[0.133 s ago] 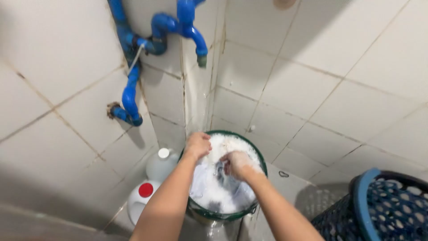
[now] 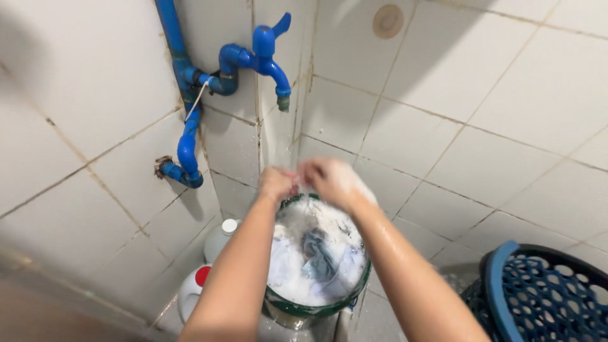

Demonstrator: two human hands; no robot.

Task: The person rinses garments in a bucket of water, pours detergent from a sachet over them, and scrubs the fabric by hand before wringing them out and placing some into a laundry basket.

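Both my hands are raised close together just above the far rim of a green bucket (image 2: 316,308). My left hand (image 2: 277,183) is curled like a fist. My right hand (image 2: 334,180) is motion-blurred and coated in white foam. A thin trickle of water falls between them into the bucket. Whether either hand grips anything cannot be made out. The bucket holds suds and wet laundry (image 2: 316,256), grey-blue and white cloth. Both forearms are wet.
Blue pipes and a blue tap (image 2: 269,54) are fixed to the tiled wall corner above the bucket. A white bottle (image 2: 221,237) and a white jug with a red cap (image 2: 193,288) stand to the bucket's left. A dark blue laundry basket (image 2: 538,297) sits at the lower right.
Both hands have lifted out of the laundry in the bucket and come together above its far rim.
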